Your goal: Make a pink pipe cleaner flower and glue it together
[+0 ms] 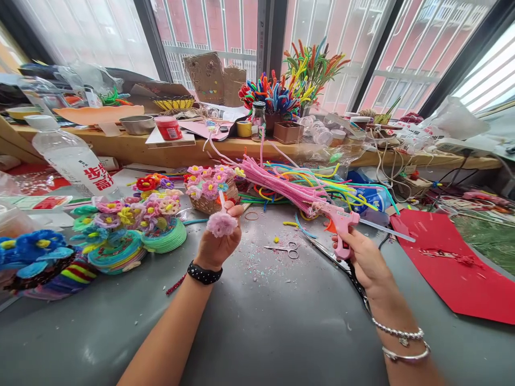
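Observation:
My left hand (220, 244) is closed on a fluffy pink flower (221, 224), raised above the grey table (257, 321). In my right hand (364, 252) is a pink glue gun (343, 228), with a clear glue stick (386, 229) jutting from its back to the right. The gun's nozzle points left, toward a bundle of pink pipe cleaners (281, 185). Small scissors (286, 249) lie between my hands among glitter bits. Just behind my left hand stands a basket (205, 203) of pink flowers.
Pots of fuzzy flowers (163, 233) and a water bottle (72, 158) stand at the left. Large scissors (333, 254) lie beside my right hand. Red paper (454, 262) covers the right side. A crowded wooden shelf (225, 149) runs along the windows.

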### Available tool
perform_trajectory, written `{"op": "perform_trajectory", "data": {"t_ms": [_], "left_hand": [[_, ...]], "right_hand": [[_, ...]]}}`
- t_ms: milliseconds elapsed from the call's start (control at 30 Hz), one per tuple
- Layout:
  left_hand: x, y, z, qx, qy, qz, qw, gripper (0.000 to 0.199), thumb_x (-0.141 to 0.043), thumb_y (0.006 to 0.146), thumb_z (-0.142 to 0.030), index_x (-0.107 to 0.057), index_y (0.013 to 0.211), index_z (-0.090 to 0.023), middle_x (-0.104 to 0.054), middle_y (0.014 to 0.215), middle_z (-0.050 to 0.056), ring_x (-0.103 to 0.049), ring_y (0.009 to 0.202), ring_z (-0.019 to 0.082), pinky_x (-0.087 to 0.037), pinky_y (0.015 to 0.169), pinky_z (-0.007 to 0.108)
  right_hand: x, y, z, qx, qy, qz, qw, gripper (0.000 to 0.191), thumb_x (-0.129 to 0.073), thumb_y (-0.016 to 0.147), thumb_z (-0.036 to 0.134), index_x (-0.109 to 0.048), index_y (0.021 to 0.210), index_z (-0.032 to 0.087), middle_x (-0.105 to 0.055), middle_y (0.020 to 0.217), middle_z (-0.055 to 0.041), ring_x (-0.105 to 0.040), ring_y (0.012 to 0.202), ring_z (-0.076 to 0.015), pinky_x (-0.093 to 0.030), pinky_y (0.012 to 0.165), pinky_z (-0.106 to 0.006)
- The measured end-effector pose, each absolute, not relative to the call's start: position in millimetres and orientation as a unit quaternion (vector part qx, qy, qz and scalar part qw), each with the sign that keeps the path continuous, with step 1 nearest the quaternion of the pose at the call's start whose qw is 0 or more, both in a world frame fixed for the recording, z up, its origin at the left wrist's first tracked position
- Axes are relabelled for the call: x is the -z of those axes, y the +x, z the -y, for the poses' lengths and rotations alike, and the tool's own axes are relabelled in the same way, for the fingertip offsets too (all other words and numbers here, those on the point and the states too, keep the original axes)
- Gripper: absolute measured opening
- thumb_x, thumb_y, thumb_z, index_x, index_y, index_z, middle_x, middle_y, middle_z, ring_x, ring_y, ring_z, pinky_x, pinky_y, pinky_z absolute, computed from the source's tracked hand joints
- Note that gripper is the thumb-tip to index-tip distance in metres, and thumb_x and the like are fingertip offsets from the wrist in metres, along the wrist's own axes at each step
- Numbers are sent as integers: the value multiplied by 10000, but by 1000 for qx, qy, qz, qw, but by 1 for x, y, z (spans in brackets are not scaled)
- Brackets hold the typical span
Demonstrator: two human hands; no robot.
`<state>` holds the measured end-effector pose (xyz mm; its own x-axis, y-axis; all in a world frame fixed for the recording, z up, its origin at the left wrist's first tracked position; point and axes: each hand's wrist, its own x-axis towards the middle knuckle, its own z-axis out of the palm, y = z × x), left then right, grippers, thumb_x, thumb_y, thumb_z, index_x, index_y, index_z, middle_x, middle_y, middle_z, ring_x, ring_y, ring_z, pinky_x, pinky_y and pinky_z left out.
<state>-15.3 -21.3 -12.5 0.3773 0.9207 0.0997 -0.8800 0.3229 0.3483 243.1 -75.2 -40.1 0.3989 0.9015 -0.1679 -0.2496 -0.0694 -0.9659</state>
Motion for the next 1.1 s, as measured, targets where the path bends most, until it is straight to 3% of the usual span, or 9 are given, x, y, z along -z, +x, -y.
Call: {"op": "perform_trajectory", "data": {"t_ms": [167, 400, 600, 967, 1100], "left_hand": [[12, -16, 20, -563, 173, -88, 803, 51, -517, 753, -152, -498, 711, -173, -478, 641, -44, -499, 460, -14, -398, 437, 29], [9, -15, 21, -570, 182, -137, 789, 69, -525, 755, -168, -514, 688, -155, -494, 669, -34, -529, 509, -12, -404, 457, 27], [11, -15, 21, -565, 164, -107, 801, 67, -492, 770, -152, -527, 715, -167, -508, 671, -33, -537, 512, -6, -419, 470, 38], [11, -17, 21, -558, 165, -76, 810, 61, -552, 713, -122, -514, 705, -169, -526, 661, -42, -550, 503, -7, -411, 448, 23], [12, -16, 20, -564, 169, -101, 802, 43, -548, 725, -138, -520, 709, -167, -530, 679, -37, -555, 526, -6, -413, 457, 25]], "right_hand": [[26, 265, 87, -503, -553, 321, 582, 428, -682, 507, 127, -593, 919, 204, -645, 763, 25, -592, 656, -94, -469, 536, -151], [31, 291, 102, -529, -565, 354, 525, 578, -666, 616, 242, -471, 1160, 244, -653, 982, -53, -608, 910, -199, -512, 709, -261], [36, 305, 104, -585, -533, 338, 510, 674, -652, 639, 205, -362, 1246, 257, -632, 1049, -50, -594, 948, -180, -506, 757, -236], [34, 321, 106, -591, -565, 354, 455, 524, -666, 629, 250, -505, 1125, 293, -593, 1119, -39, -575, 983, -203, -512, 759, -285], [42, 341, 98, -516, -632, 395, 421, 416, -686, 572, 342, -621, 969, 237, -633, 1045, -62, -600, 927, -231, -518, 726, -300]]}}
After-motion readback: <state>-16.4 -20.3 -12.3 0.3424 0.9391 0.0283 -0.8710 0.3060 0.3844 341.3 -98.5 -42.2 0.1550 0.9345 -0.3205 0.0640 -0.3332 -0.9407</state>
